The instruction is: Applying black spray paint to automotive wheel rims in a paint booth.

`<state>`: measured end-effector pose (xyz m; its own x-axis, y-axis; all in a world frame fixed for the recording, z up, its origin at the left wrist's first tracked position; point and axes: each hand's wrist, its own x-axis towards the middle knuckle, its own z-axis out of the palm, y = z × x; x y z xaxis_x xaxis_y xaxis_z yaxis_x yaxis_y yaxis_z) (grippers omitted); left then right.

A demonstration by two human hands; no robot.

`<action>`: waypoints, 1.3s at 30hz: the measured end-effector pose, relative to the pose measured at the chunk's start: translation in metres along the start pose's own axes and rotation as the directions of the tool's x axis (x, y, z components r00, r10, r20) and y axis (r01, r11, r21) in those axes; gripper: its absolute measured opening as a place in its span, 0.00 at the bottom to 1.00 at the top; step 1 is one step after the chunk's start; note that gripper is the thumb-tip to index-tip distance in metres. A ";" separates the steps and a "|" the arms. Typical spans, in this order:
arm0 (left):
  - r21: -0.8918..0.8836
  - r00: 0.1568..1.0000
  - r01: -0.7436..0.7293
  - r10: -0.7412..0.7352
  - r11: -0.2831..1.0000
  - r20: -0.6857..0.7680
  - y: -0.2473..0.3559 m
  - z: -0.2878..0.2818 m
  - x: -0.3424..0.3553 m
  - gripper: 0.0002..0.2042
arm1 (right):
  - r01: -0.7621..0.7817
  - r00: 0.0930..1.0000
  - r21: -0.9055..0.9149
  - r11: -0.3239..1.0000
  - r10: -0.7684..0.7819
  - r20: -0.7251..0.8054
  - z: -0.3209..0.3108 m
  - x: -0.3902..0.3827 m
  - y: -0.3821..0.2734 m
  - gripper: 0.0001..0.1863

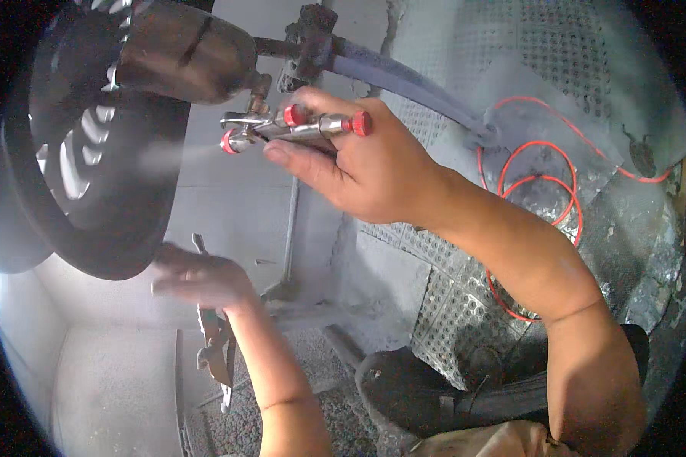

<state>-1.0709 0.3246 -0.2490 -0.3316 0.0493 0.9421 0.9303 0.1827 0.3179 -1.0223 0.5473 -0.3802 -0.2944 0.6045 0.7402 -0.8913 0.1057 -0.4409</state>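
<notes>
One spray gun (310,132) | right hand (381,164): fingers curled round it | left hand (206,280): blurred by dark disc (133,236), grip unclear

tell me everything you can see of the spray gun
The spray gun looks like shiny silver metal, with red knobs at its rear and along its body, and a red-ringed nozzle. It points left in the picture, held in the right hand, which hides part of it. A brownish fitting seems to join it to a dark metallic cup. Pale mist streams from the nozzle toward a dark curved workpiece.
</notes>
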 end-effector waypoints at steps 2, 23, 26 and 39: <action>-0.438 0.977 0.119 -0.026 0.891 0.212 0.019 0.007 -0.011 0.32 | -0.016 1.000 0.000 1.000 0.016 -0.007 0.000 0.000 0.004 0.14; -0.553 0.603 0.578 0.142 0.600 0.785 0.069 0.007 -0.025 0.45 | 0.090 0.993 -0.060 0.994 -0.094 -0.069 0.001 0.013 0.010 0.17; -0.643 0.923 0.039 0.219 0.765 0.316 0.115 0.049 -0.051 0.48 | 0.107 0.989 0.022 0.994 -0.104 -0.110 0.011 0.014 0.010 0.17; 0.033 0.975 -0.103 0.095 0.994 0.201 0.032 0.030 -0.018 0.41 | 0.168 0.970 -0.002 0.986 -0.165 -0.177 0.015 0.012 0.011 0.15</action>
<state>-1.0402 0.3586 -0.2586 -0.2669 0.2627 0.9272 0.9539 0.2094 0.2152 -1.0408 0.5439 -0.3683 -0.0772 0.7089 0.7011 -0.9275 0.2068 -0.3113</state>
